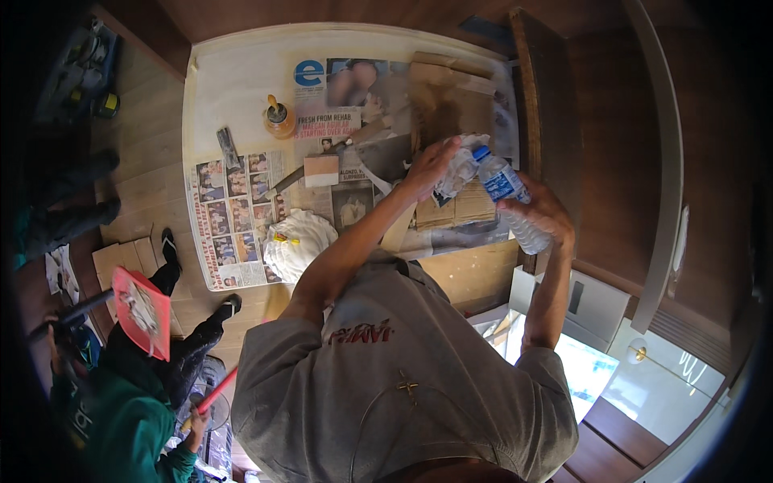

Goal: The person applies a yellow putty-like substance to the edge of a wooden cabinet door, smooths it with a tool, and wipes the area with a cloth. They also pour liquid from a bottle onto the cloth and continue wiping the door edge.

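Your right hand [543, 216] grips the water bottle [509, 197], tilted toward the crumpled rag [460, 167] in your left hand [431, 167]; wetting it seems underway, so tip gently.

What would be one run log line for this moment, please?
left hand: holds crumpled rag | right hand: holds plastic water bottle, tilted toward rag | below: newspaper-covered table

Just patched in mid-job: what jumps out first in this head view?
At centre right, the right hand grips a clear plastic water bottle with a blue cap, tilted toward a crumpled white rag in the left hand. Below them lies a table covered in newspaper, with a small orange-lidded jar at its far side. At lower left, another person in green sits on the floor.
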